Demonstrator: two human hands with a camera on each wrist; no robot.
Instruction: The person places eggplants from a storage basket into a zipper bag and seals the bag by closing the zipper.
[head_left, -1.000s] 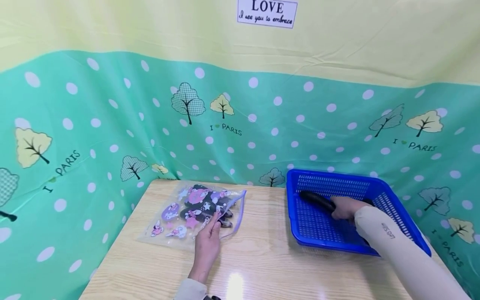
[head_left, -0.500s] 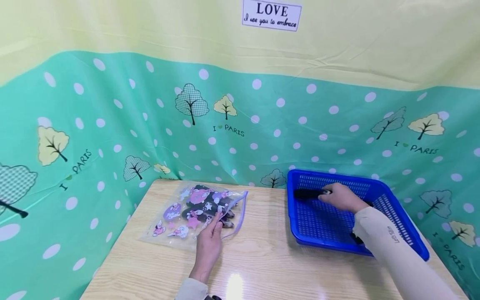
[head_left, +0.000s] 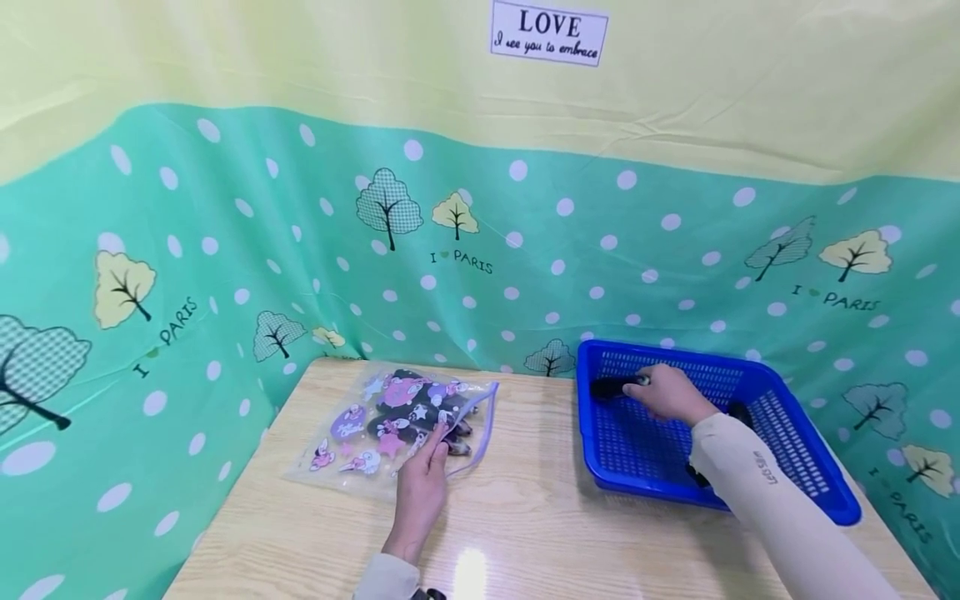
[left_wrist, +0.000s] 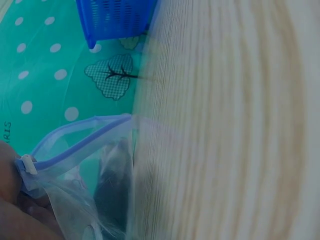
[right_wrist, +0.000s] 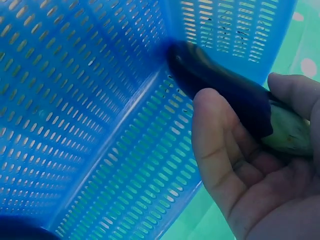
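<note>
My right hand grips a dark purple eggplant at its green stem end, inside the blue basket. The right wrist view has this eggplant between thumb and fingers, its rounded tip toward a basket corner. On the table's left side, my left hand pinches the open edge of a clear printed zip bag. Several dark eggplants lie in the bag, stem ends toward its opening. The left wrist view catches the bag's purple zip strip and white slider beside my fingers.
More dark eggplants are in the basket: one near its right side, another partly hidden under my right sleeve. Wooden tabletop lies between bag and basket. A green dotted curtain hangs behind the table.
My right hand has moved up and left within the basket, gripping the eggplant by its stem end, and the eggplant has turned. My left hand has stayed on the bag's edge.
</note>
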